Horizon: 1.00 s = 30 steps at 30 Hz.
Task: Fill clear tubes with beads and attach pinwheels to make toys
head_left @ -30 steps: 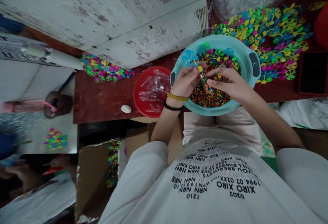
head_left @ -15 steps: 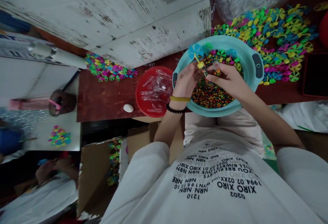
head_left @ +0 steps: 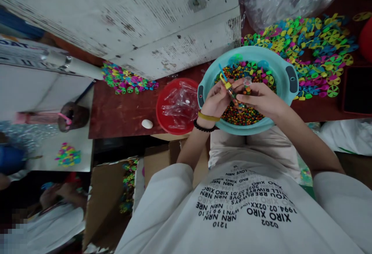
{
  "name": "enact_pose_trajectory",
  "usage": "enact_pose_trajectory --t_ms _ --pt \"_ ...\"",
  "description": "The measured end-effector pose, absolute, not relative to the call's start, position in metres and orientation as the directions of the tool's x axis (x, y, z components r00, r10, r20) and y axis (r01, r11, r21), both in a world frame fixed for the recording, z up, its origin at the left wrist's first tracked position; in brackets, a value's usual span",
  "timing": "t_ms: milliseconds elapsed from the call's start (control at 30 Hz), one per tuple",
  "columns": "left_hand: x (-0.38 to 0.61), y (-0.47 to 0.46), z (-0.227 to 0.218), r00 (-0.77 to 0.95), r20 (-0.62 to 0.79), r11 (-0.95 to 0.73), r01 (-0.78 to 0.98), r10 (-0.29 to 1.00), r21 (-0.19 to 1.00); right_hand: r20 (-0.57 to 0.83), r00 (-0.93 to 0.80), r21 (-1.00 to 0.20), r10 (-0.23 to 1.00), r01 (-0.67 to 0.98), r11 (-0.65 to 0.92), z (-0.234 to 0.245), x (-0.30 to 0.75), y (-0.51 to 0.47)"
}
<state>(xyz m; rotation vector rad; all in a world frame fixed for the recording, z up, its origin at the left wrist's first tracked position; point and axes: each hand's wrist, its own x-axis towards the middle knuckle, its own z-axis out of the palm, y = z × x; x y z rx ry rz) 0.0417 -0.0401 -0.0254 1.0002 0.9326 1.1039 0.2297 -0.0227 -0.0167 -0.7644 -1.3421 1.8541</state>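
Both my hands work over a turquoise basin (head_left: 279, 66) filled with small coloured beads (head_left: 242, 115) and a few plastic pinwheels. My left hand (head_left: 216, 100), with a yellow band and a black bead bracelet at the wrist, pinches a pinwheel toy (head_left: 224, 79) with a yellow stem and a blue wheel. My right hand (head_left: 260, 98) is closed round a small clear tube (head_left: 247, 84) with coloured beads in it, held upright. The two hands touch at the fingertips, with the stem close to the tube.
A red bowl (head_left: 162, 108) of empty clear tubes stands left of the basin. Heaps of coloured pinwheels (head_left: 308, 48) lie behind on the dark red table (head_left: 116, 110), another heap (head_left: 126, 81) at the left. A white egg-shaped object (head_left: 147, 124) lies near the edge. Another person's sleeve (head_left: 43, 223) shows bottom left.
The blue wheel in my left hand has tipped from flat-on to edge-on and come lower. My right hand has raised its tube upright. The view has shifted slightly.
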Motion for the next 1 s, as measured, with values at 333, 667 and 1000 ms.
enact_pose_trajectory --t_ms 333,667,1000 --pt "0.039 -0.045 -0.036 -0.071 0.005 -0.017 -0.172 0.997 0.985 0.135 -0.419 -0.989 0.898 -0.003 0.147 -0.018 0.227 -0.020" --pt "0.029 -0.048 -0.019 -0.006 -0.020 0.019 -0.151 1.000 0.988 -0.110 -0.515 -0.970 0.850 -0.132 -0.205 -0.017 0.223 -0.029" --pt "0.019 -0.097 0.016 0.116 0.083 -0.067 -0.137 0.990 0.988 -0.126 -0.879 -0.613 0.459 -0.295 -0.733 -0.005 0.224 -0.063"
